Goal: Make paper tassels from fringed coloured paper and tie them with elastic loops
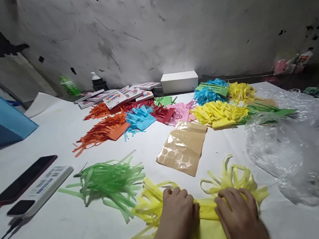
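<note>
Yellow fringed tissue paper (pixel 207 209) lies on the white table in front of me, with strips spreading out to both sides and a plain sheet part running toward me. My left hand (pixel 178 211) is closed on its left part, fingers curled over the folded band. On the right part, my right hand (pixel 237 210) grips the same band with bent fingers. Both thumbs are partly hidden. A bunch of green fringed tissue (pixel 111 179) rests left of the yellow paper. Beyond my hands lies a brown sheet with clear round stickers (pixel 179 152).
Colored fringed bundles, such as an orange one (pixel 109 127) and a yellow one (pixel 219 112), line the back near a white box (pixel 180 82). A power bank (pixel 42 190) and a phone (pixel 25 179) lie left. Clear plastic bags (pixel 291 151) crowd the right.
</note>
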Action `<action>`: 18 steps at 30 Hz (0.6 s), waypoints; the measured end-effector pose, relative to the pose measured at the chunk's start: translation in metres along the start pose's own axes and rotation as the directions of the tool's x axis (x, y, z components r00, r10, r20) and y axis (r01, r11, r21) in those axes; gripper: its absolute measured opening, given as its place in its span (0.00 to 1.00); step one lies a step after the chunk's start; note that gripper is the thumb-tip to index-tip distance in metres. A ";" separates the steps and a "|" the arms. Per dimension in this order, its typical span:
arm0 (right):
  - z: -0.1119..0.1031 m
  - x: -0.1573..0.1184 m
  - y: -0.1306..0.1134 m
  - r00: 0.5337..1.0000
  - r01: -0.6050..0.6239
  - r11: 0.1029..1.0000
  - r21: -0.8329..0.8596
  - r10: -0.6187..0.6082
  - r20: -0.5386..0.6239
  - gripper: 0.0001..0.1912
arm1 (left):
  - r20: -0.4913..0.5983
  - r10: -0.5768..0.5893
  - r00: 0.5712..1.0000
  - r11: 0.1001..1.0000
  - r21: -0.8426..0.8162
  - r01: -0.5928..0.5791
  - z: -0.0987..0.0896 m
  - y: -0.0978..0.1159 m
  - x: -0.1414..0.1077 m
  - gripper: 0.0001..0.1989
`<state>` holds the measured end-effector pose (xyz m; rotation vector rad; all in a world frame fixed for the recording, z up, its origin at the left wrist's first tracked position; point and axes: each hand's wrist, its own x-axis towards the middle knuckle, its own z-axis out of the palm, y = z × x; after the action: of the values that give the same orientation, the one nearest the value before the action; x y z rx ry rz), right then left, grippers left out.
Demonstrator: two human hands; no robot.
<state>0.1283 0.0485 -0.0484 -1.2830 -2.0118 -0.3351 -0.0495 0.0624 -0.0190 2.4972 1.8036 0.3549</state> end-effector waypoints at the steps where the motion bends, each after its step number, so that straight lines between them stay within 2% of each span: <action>1: 0.000 0.000 0.000 0.998 0.061 0.997 0.050 -0.061 -0.002 0.15 | 0.006 0.001 1.000 1.000 -0.003 -0.001 0.000 -0.001 0.001 0.12; 3: 0.001 -0.002 0.001 0.985 0.169 0.980 0.105 -0.172 0.018 0.15 | 0.007 -0.009 1.000 1.000 -0.016 0.009 -0.001 -0.003 0.000 0.12; 5: 0.001 -0.004 0.003 0.977 0.206 0.973 0.101 -0.210 0.029 0.15 | -0.031 0.001 1.000 0.998 -0.064 -0.003 -0.004 -0.007 -0.002 0.05; 6: 0.000 -0.004 0.004 0.978 0.205 0.973 0.106 -0.209 0.026 0.15 | -0.072 0.035 0.997 0.995 -0.092 -0.041 -0.005 -0.008 -0.003 0.05; 7: 0.000 -0.004 0.005 0.980 0.196 0.972 0.127 -0.199 0.014 0.14 | -0.131 0.091 0.987 0.988 -0.112 -0.106 -0.005 -0.009 -0.005 0.09; 8: -0.001 -0.004 0.005 0.984 0.177 0.971 0.162 -0.180 0.005 0.14 | -0.202 0.160 0.966 0.976 -0.116 -0.186 -0.005 -0.009 -0.006 0.11; 10: -0.002 -0.003 0.003 0.991 0.132 0.963 0.236 -0.136 0.001 0.12 | -0.337 0.290 0.896 0.939 -0.082 -0.335 -0.002 -0.008 -0.009 0.03; 12: -0.001 -0.002 -0.001 0.991 0.127 0.960 0.250 -0.133 0.009 0.11 | -0.416 0.342 0.843 0.915 -0.058 -0.399 0.003 -0.005 -0.011 0.08; 15: -0.001 -0.004 -0.001 0.977 0.204 0.962 0.179 -0.210 0.017 0.15 | -0.434 0.356 0.828 0.898 -0.086 -0.432 0.010 -0.004 -0.013 0.13; 18: -0.003 -0.010 0.010 0.959 0.280 0.948 0.152 -0.285 0.010 0.19 | -0.439 0.395 0.807 0.870 -0.102 -0.482 0.014 -0.009 -0.017 0.14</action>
<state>0.1408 0.0445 -0.0544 -0.9140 -2.2070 -0.2917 -0.0603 0.0511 -0.0368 2.8102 1.1466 1.0990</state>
